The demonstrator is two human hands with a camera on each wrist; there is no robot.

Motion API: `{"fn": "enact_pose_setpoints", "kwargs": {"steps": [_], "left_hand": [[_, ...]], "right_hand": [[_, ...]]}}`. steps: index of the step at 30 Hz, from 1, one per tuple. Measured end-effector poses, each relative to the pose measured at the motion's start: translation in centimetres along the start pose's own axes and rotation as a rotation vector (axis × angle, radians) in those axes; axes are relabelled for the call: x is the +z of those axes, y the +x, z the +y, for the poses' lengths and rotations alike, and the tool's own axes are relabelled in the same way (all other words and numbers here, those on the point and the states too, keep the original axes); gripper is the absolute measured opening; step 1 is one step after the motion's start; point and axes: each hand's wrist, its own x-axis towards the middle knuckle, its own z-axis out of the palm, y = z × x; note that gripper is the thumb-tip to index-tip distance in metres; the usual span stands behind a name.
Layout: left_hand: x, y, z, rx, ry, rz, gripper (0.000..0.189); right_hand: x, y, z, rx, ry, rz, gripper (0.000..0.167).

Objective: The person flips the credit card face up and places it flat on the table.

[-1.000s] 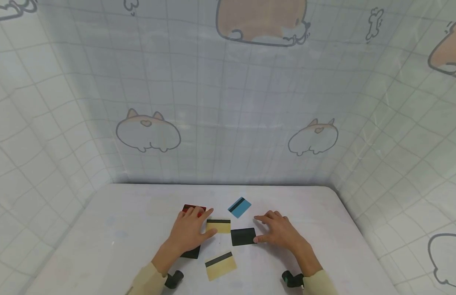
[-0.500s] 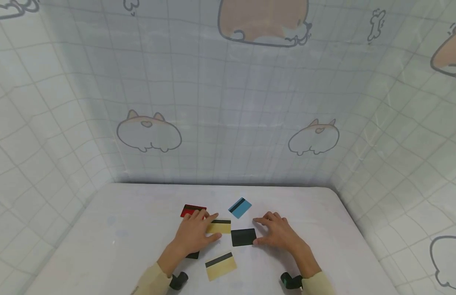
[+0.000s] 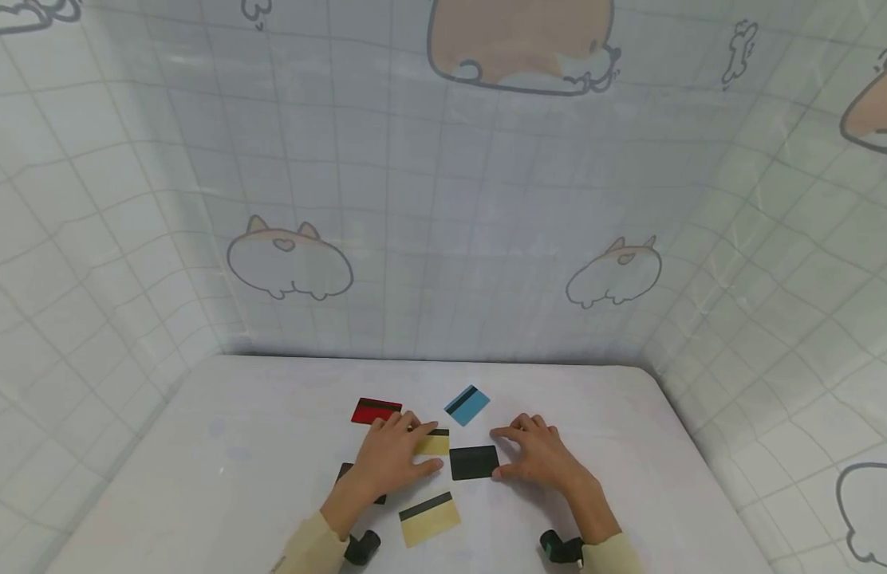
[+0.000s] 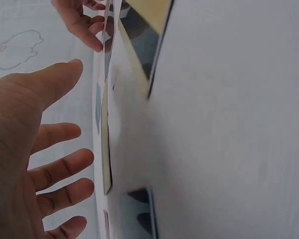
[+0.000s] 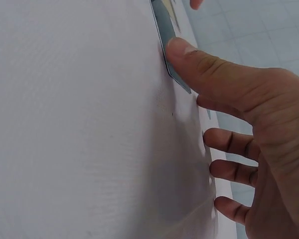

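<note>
Over the partly hidden upper gold card (image 3: 432, 442) hovers my left hand (image 3: 389, 458), with its fingers spread and nothing held. Its wrist covers part of a dark card (image 3: 343, 470) on the left. My right hand (image 3: 542, 453) is beside the right-hand black card (image 3: 475, 462), the thumb at the card's right edge. In the right wrist view the thumb (image 5: 209, 69) overlaps that card's end while the other fingers extend near the table. A red card (image 3: 376, 410) and a blue card (image 3: 467, 405) lie farther back. Nearer the front is another gold card (image 3: 430, 519), its dark stripe uppermost.
All the cards lie flat on a white table (image 3: 271, 430). Pale gridded curtains (image 3: 443, 303) with cartoon animals enclose its back and sides. Black wrist devices (image 3: 362, 548) stick out near both sleeves.
My left hand has moved right and slightly toward the front, off the red card, which shows more fully now. My right hand has barely moved. The cards stay in place.
</note>
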Motion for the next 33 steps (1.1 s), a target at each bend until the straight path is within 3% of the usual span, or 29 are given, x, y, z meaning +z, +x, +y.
{"fn": "enact_pose_setpoints", "kwargs": {"steps": [18,33], "left_hand": [[1.0,1.2,0.8,0.008,-0.033,-0.075,0.064],[0.4,0.6,2.2,0.014,-0.066,-0.064,0.058]], "right_hand": [[0.4,0.9,0.2,0.012,0.025,-0.002,0.059],[0.7,-0.2,0.0,0.007,0.093,0.021,0.049]]}}
